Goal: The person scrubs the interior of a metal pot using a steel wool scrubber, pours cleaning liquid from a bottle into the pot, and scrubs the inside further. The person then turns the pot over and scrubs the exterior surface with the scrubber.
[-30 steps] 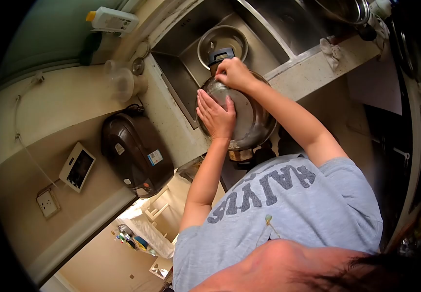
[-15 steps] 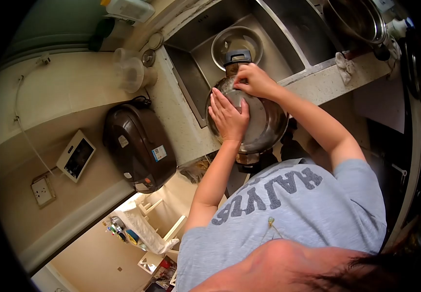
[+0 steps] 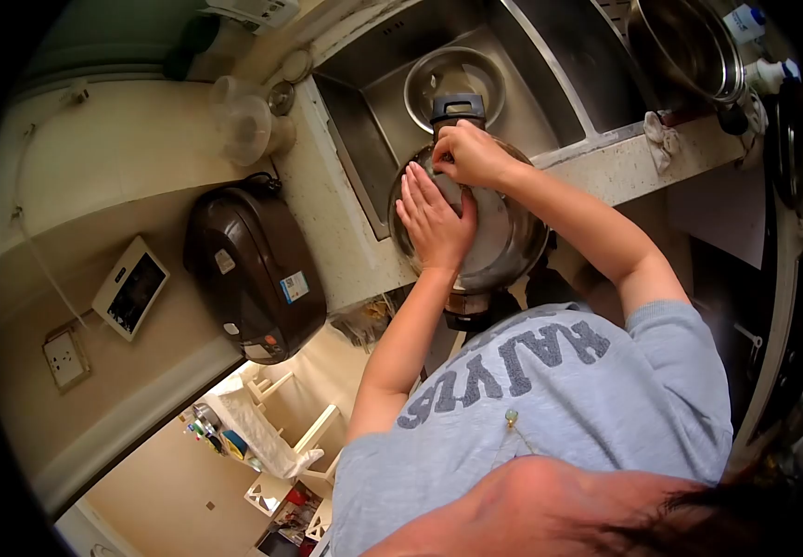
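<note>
A steel pot [image 3: 513, 237] with black handles rests tilted over the sink's front edge, its flat underside facing up. My left hand [image 3: 436, 223] lies flat on that underside, fingers stretched out and the thumb apart. Close to the far handle [image 3: 458, 106], my right hand [image 3: 474, 153] presses its curled fingers against the pot's upper side; whatever they hold is hidden. Beyond the handle, a round metal bowl [image 3: 491, 76] sits in the sink [image 3: 378, 93], partly covered by the handle.
On the left stands a dark brown appliance [image 3: 257, 269], with clear plastic containers [image 3: 245, 130] above it. A large pot [image 3: 684, 46], bottles [image 3: 745, 23] and a white cloth [image 3: 661, 141] are at the upper right. The counter edge [image 3: 619, 181] runs right of the pot.
The camera view has shifted, so the sink and pot sit farther right than in the earliest frame. My right hand has moved slightly along the pot toward my left fingers. My left hand stays flat.
</note>
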The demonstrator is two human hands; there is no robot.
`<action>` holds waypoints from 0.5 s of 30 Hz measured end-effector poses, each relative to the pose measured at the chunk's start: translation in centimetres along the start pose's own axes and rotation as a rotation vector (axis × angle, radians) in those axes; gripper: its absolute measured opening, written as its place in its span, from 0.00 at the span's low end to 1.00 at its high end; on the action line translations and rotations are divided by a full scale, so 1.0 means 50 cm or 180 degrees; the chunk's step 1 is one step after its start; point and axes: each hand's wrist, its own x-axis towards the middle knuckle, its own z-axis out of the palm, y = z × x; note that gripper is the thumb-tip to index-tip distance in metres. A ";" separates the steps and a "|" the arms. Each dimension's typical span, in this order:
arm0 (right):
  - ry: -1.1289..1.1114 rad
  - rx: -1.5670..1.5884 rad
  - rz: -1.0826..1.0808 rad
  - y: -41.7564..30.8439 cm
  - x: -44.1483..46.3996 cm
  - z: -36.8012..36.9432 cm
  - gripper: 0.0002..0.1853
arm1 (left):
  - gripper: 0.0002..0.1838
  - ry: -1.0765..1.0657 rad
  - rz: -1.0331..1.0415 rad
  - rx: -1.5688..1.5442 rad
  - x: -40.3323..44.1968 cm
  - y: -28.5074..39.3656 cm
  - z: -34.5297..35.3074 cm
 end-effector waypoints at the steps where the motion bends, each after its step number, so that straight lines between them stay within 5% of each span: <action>1: 0.0025 0.0000 -0.0020 0.010 0.005 -0.010 0.05 | 0.43 0.0025 0.0017 0.0012 0.007 0.000 0.000; 4: -0.0698 0.0359 0.0455 0.034 -0.026 -0.071 0.06 | 0.44 -0.0044 -0.0066 -0.0001 0.001 0.004 -0.004; 11: -0.0303 0.0076 0.0018 0.012 -0.001 -0.016 0.06 | 0.44 0.0006 -0.0043 -0.0076 0.001 0.005 -0.006; 15: -0.0535 0.0351 0.0629 0.028 -0.029 -0.071 0.06 | 0.44 -0.0013 -0.0057 0.0060 0.003 0.008 -0.007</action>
